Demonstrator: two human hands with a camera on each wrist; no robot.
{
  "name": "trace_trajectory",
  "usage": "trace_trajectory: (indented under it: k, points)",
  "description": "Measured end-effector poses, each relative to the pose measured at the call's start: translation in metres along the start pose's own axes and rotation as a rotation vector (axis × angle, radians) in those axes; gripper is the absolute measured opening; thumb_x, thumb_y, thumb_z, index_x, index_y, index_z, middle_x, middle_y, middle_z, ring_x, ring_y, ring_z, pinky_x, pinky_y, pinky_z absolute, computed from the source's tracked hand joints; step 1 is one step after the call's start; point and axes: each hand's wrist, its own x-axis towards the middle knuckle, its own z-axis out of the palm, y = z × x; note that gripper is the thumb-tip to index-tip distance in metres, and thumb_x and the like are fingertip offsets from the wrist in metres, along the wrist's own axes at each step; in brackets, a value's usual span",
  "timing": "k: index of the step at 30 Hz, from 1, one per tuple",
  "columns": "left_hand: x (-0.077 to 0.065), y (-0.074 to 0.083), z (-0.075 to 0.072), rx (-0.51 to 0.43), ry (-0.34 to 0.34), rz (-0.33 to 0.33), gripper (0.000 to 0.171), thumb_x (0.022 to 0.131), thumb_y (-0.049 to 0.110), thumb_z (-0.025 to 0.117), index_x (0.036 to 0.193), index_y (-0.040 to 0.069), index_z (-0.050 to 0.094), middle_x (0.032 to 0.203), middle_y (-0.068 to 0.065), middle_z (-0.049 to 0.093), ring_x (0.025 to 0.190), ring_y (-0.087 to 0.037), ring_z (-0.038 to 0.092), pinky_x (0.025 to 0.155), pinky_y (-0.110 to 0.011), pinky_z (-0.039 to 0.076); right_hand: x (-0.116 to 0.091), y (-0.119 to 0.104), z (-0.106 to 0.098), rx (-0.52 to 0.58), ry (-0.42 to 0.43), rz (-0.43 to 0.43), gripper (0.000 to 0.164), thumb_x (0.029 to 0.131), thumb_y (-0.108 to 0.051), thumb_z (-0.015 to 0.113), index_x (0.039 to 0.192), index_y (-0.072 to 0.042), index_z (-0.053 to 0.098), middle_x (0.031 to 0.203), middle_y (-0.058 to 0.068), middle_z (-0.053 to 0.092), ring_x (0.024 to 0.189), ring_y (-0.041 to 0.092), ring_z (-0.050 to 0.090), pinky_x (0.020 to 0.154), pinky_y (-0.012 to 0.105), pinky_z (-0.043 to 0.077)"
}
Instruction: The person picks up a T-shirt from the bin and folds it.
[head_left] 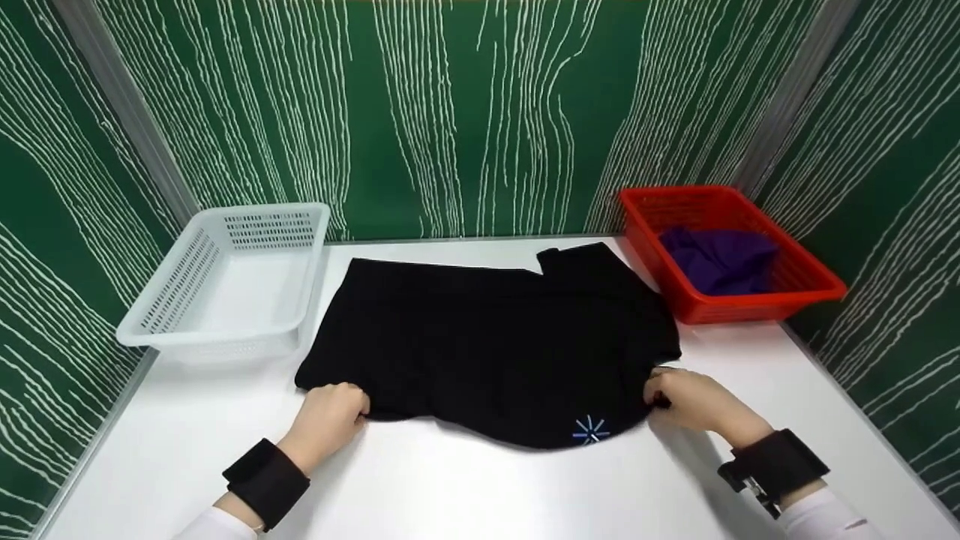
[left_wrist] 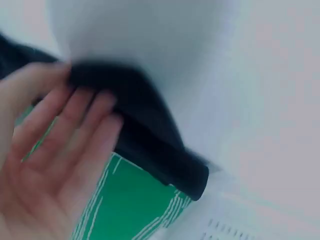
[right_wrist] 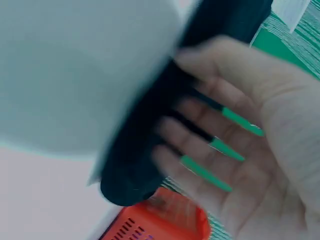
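Observation:
A black T-shirt [head_left: 480, 330] lies sideways across the white table, with a sleeve-like flap [head_left: 581, 259] at its far right. Near its bulging front edge is a small light-blue starburst print [head_left: 591, 430]. My left hand [head_left: 330, 416] pinches the cloth at the near left corner; thumb and fingertips meet on the black fabric [left_wrist: 145, 130] in the left wrist view. At the near right, my right hand [head_left: 694, 397] grips the edge between thumb and fingers, and the dark fold [right_wrist: 150, 130] runs past the fingertips in the right wrist view.
At the back left stands a white plastic basket [head_left: 304, 330] with slotted walls. A red basket [head_left: 750, 306] at the back right holds purple cloth [head_left: 720, 259]. Green panels [head_left: 495, 112] with white wavy lines enclose the white table [head_left: 450, 495] at the back and sides.

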Motion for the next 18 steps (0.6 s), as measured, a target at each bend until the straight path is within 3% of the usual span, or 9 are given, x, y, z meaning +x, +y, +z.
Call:
trace_trajectory:
  k: [4, 7, 9, 11, 13, 15, 18]
  points:
    - [0.002, -0.009, -0.021, -0.055, -0.106, 0.000, 0.019, 0.058, 0.004, 0.068, 0.050, 0.017, 0.057, 0.051, 0.010, 0.052, 0.046, -0.006, 0.036, 0.043, -0.022, 0.031, 0.004, 0.014, -0.018, 0.145, -0.011, 0.015, 0.009, 0.069, -0.010, 0.067, 0.076, -0.014, 0.064, 0.069, -0.008, 0.060, 0.061, 0.001, 0.050, 0.056, 0.021, 0.043]
    - [0.004, -0.020, -0.048, -0.105, -0.155, -0.049, 0.007, 0.060, 0.011, 0.067, 0.064, 0.016, 0.066, 0.059, 0.009, 0.059, 0.052, -0.006, 0.046, 0.049, -0.024, 0.040, 0.010, 0.027, -0.038, 0.231, 0.055, 0.052, 0.009, 0.073, -0.008, 0.066, 0.077, -0.015, 0.062, 0.067, -0.008, 0.061, 0.059, -0.005, 0.046, 0.054, 0.017, 0.041]
    - [0.008, -0.027, -0.065, -0.124, -0.121, -0.099, 0.008, 0.063, 0.014, 0.066, 0.071, 0.016, 0.067, 0.061, 0.009, 0.061, 0.055, -0.006, 0.049, 0.052, -0.026, 0.042, 0.017, 0.033, -0.051, 0.228, 0.143, 0.096, 0.010, 0.073, -0.005, 0.065, 0.080, -0.013, 0.064, 0.071, -0.003, 0.065, 0.063, -0.001, 0.051, 0.057, 0.020, 0.044]
    - [0.014, -0.034, -0.074, -0.131, -0.040, -0.158, 0.011, 0.067, 0.016, 0.064, 0.077, 0.015, 0.067, 0.064, 0.007, 0.064, 0.056, -0.008, 0.052, 0.052, -0.029, 0.043, 0.026, 0.037, -0.059, 0.192, 0.223, 0.162, 0.012, 0.076, -0.004, 0.064, 0.086, -0.009, 0.066, 0.080, 0.004, 0.069, 0.070, 0.007, 0.057, 0.064, 0.028, 0.047]
    - [0.022, -0.040, -0.074, -0.119, 0.053, -0.211, 0.011, 0.072, 0.015, 0.063, 0.081, 0.015, 0.067, 0.066, 0.004, 0.066, 0.053, -0.011, 0.053, 0.049, -0.030, 0.042, 0.040, 0.038, -0.060, 0.129, 0.294, 0.225, 0.016, 0.078, -0.004, 0.062, 0.093, -0.007, 0.066, 0.090, 0.010, 0.069, 0.078, 0.020, 0.062, 0.070, 0.038, 0.049]
    - [0.029, -0.044, -0.065, -0.090, 0.130, -0.240, 0.011, 0.075, 0.014, 0.063, 0.085, 0.013, 0.067, 0.069, 0.000, 0.068, 0.052, -0.015, 0.054, 0.047, -0.032, 0.042, 0.055, 0.037, -0.053, 0.030, 0.363, 0.251, 0.022, 0.078, -0.006, 0.064, 0.099, -0.006, 0.065, 0.097, 0.015, 0.066, 0.082, 0.033, 0.060, 0.070, 0.049, 0.047]
    - [0.032, -0.046, -0.042, -0.050, 0.154, -0.237, 0.014, 0.078, 0.011, 0.065, 0.092, 0.011, 0.067, 0.076, -0.005, 0.070, 0.056, -0.020, 0.059, 0.048, -0.033, 0.045, 0.075, 0.033, -0.034, -0.054, 0.415, 0.268, 0.026, 0.076, -0.009, 0.067, 0.101, -0.008, 0.060, 0.090, 0.014, 0.063, 0.078, 0.036, 0.059, 0.059, 0.050, 0.046]
